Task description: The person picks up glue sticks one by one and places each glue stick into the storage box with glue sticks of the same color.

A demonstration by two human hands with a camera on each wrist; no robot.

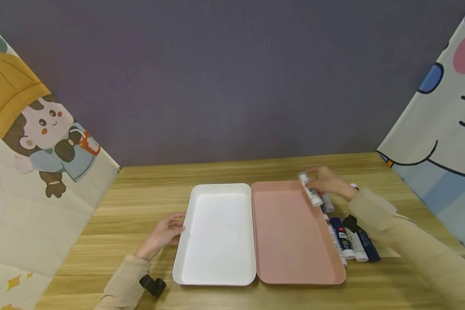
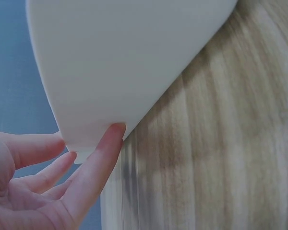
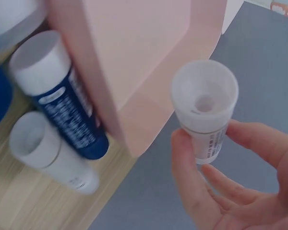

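My right hand (image 1: pixel 323 180) pinches a white glue stick (image 1: pixel 310 189) between thumb and fingers, over the far right corner of the pink tray (image 1: pixel 294 241). In the right wrist view the hollow white end of this held glue stick (image 3: pixel 205 100) faces the camera. My left hand (image 1: pixel 163 234) is at the left side of the white tray (image 1: pixel 217 237). In the left wrist view its nearly straight fingers touch the tray's outer wall (image 2: pixel 101 86) and rim, with nothing else in the hand. The insides of both trays show bare.
Several blue and white glue sticks lie along the pink tray's right side, including a blue one (image 1: pixel 342 237) and a white one (image 1: pixel 355 245); the right forearm partly covers them. The two trays sit side by side on the wooden table (image 1: pixel 151 189). A dark wall (image 1: pixel 232 86) rises behind.
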